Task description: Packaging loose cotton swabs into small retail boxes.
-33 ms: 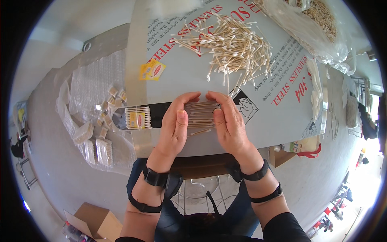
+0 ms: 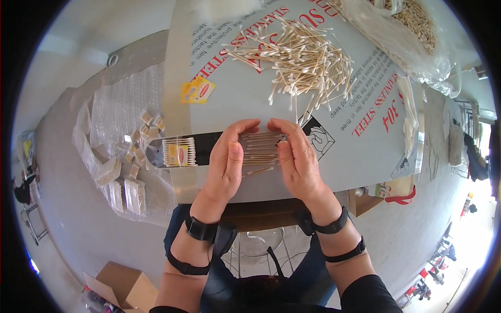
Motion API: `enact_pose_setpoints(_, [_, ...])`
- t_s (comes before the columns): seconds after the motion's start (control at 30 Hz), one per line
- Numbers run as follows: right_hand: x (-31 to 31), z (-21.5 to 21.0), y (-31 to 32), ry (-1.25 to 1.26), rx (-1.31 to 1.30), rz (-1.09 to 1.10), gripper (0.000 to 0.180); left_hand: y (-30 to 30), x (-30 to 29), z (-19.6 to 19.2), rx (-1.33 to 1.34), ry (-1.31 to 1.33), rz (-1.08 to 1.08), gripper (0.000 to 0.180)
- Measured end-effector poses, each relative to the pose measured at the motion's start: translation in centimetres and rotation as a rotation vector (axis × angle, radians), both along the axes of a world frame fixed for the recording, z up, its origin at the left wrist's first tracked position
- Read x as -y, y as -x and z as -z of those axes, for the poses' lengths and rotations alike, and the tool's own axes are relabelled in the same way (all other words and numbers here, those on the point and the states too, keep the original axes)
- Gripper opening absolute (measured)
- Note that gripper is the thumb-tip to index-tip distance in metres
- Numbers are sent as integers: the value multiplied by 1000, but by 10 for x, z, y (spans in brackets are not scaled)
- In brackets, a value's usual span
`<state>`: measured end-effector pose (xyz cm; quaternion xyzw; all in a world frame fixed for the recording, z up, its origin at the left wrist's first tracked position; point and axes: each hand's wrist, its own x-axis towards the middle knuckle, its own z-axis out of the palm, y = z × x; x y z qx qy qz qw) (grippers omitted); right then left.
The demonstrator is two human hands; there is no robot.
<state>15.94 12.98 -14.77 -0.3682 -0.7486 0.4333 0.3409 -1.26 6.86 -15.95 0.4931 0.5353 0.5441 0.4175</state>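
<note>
My left hand (image 2: 228,159) and my right hand (image 2: 296,156) face each other over the table and press a small row of cotton swabs (image 2: 261,151) between their palms and fingertips. The swabs lie side by side, wooden sticks with white tips. A loose heap of the same cotton swabs (image 2: 300,57) lies farther back on the grey table (image 2: 235,99). Just left of my left hand sits a packed bundle of swabs with a yellow and red label (image 2: 179,152) on a black strip.
Yellow and red labels (image 2: 197,90) lie on the table at the left. Clear plastic bags of swabs (image 2: 412,31) sit at the back right. On the floor to the left, bubble wrap (image 2: 122,109) holds several packed bundles (image 2: 125,190). A cardboard box (image 2: 122,287) stands below.
</note>
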Motion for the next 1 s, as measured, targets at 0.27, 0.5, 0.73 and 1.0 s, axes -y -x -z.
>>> enact_pose_setpoints(0.27, [8,4,-3,133,-88,60,30,-2,6,4,139,22,-31,67])
enact_pose_setpoints(0.5, [21,14,10,117,-183,67,38,-14,11,10,214,-18,-149,80])
enact_pose_setpoints(0.73, [29,15,20,151,-216,93,39,-18,3,12,274,-65,-201,78])
enact_pose_setpoints(1.0, [29,19,23,265,-348,153,39,5,3,-1,7,52,35,76])
